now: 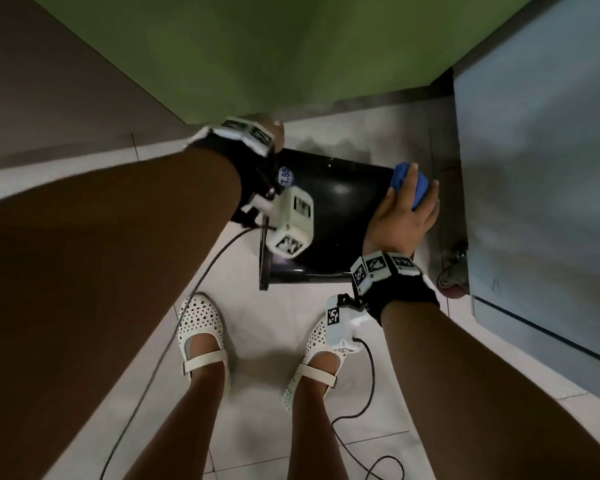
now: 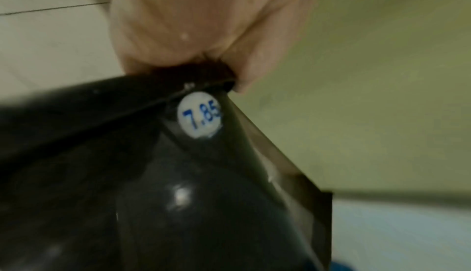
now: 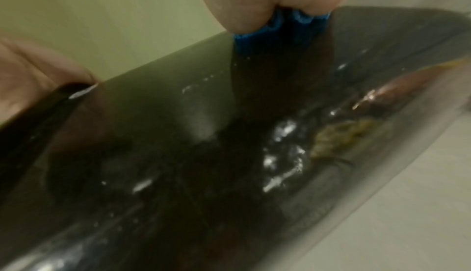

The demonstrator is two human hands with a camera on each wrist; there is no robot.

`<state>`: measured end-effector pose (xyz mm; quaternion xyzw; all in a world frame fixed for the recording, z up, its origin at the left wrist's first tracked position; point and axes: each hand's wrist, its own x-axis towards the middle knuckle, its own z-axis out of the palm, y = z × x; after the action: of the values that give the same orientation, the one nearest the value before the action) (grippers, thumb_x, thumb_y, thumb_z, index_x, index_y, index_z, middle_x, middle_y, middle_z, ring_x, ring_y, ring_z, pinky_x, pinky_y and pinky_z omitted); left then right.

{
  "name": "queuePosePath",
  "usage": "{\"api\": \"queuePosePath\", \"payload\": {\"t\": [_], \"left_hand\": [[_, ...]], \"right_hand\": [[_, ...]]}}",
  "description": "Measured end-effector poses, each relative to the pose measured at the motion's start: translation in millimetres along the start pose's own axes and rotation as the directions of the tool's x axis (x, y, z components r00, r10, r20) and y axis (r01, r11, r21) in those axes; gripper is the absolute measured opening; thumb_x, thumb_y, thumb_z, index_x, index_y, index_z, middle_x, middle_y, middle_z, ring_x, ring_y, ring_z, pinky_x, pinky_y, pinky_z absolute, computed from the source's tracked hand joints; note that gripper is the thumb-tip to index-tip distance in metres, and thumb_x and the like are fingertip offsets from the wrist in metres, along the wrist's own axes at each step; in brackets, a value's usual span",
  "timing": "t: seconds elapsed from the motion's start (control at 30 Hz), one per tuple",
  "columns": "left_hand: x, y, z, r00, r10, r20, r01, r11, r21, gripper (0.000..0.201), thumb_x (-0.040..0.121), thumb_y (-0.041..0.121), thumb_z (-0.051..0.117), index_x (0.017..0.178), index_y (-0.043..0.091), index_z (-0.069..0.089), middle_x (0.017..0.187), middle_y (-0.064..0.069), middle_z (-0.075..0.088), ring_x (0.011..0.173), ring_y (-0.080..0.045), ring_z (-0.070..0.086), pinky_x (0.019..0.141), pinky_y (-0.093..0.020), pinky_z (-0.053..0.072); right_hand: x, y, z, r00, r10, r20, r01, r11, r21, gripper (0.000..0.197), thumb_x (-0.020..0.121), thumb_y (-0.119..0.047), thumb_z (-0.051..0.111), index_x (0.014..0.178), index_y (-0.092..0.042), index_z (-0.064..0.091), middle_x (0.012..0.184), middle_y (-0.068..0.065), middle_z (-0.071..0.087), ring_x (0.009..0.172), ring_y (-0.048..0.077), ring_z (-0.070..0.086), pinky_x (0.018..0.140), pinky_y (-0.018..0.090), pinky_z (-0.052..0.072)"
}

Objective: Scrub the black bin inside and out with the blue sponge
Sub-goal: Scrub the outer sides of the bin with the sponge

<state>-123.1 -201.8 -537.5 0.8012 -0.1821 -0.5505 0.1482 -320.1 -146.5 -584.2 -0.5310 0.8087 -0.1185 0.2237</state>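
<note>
The black bin (image 1: 340, 199) stands on the tiled floor in front of my feet, glossy and wet, with a round white price sticker (image 2: 200, 114) near its far left corner. My left hand (image 1: 274, 133) grips that corner of the rim; in the left wrist view the left hand's fingers (image 2: 178, 33) curl over the rim edge of the bin (image 2: 153, 194). My right hand (image 1: 407, 209) grips the blue sponge (image 1: 411, 185) and presses it on the bin's far right rim. In the right wrist view the sponge (image 3: 270, 29) sits under my fingers against the wet bin (image 3: 203, 144).
A green wall (image 1: 274, 46) rises just behind the bin. A pale grey cabinet on castor wheels (image 1: 541, 168) stands close on the right. My feet in white perforated shoes (image 1: 201, 327) are just before the bin, with black cables (image 1: 361, 410) trailing on the tiles.
</note>
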Motion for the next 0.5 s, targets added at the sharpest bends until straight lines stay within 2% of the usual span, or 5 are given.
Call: {"api": "queuePosePath", "payload": {"t": [0.17, 0.3, 0.4, 0.43, 0.5], "left_hand": [[-13.9, -18.8, 9.7, 0.997, -0.065, -0.037, 0.066, 0.997, 0.031, 0.076, 0.09, 0.001, 0.052, 0.144, -0.008, 0.0, 0.146, -0.028, 0.03, 0.134, -0.035, 0.036, 0.112, -0.043, 0.029], [-40.3, -25.1, 11.2, 0.999, -0.052, -0.005, 0.052, 0.997, -0.052, 0.041, 0.1, 0.022, 0.032, 0.132, -0.002, 0.041, 0.134, -0.024, 0.049, 0.123, -0.036, 0.049, 0.107, -0.04, 0.037], [-58.4, -29.7, 9.0, 1.0, 0.001, -0.03, -0.007, 0.974, -0.228, 0.048, 0.099, 0.041, 0.026, 0.077, 0.011, 0.057, 0.101, -0.014, 0.06, 0.098, -0.029, 0.059, 0.1, -0.045, 0.045], [-61.0, -30.1, 9.5, 0.999, 0.016, -0.032, -0.023, 0.967, -0.255, 0.05, 0.099, 0.041, 0.025, 0.08, 0.01, 0.06, 0.101, -0.015, 0.06, 0.098, -0.028, 0.059, 0.1, -0.043, 0.045], [-63.4, -33.4, 12.7, 0.999, 0.036, -0.035, -0.046, 0.948, -0.314, 0.05, 0.099, 0.039, 0.027, 0.106, 0.005, 0.062, 0.113, -0.017, 0.063, 0.106, -0.029, 0.059, 0.103, -0.042, 0.043]], "right_hand": [[-19.3, 4.2, -10.1, 0.999, 0.015, -0.031, -0.013, 0.997, 0.071, 0.044, 0.099, -0.019, 0.039, 0.142, -0.022, 0.034, 0.152, 0.019, 0.018, 0.139, 0.038, 0.017, 0.111, 0.046, 0.025], [-42.2, -0.8, -20.6, 0.997, -0.011, -0.073, 0.022, 0.988, 0.15, 0.047, 0.097, -0.009, 0.041, 0.142, -0.019, 0.034, 0.151, 0.018, 0.019, 0.14, 0.032, 0.02, 0.114, 0.041, 0.024], [-53.4, -4.0, -28.4, 1.0, 0.018, -0.002, -0.016, 0.928, 0.372, 0.047, 0.1, -0.01, 0.035, 0.145, -0.013, 0.024, 0.136, -0.019, 0.029, 0.118, -0.026, 0.031, 0.099, -0.005, 0.02], [-59.2, -11.2, -29.7, 1.0, -0.018, 0.009, 0.014, 0.936, 0.352, 0.046, 0.101, -0.012, 0.034, 0.145, -0.012, 0.023, 0.127, -0.027, 0.028, 0.106, -0.037, 0.028, 0.086, -0.013, 0.019], [-70.1, -32.1, -31.5, 0.985, -0.17, -0.035, 0.172, 0.927, 0.333, 0.044, 0.1, -0.021, 0.033, 0.143, -0.021, 0.028, 0.136, -0.02, 0.029, 0.122, -0.024, 0.028, 0.095, -0.005, 0.024]]}}
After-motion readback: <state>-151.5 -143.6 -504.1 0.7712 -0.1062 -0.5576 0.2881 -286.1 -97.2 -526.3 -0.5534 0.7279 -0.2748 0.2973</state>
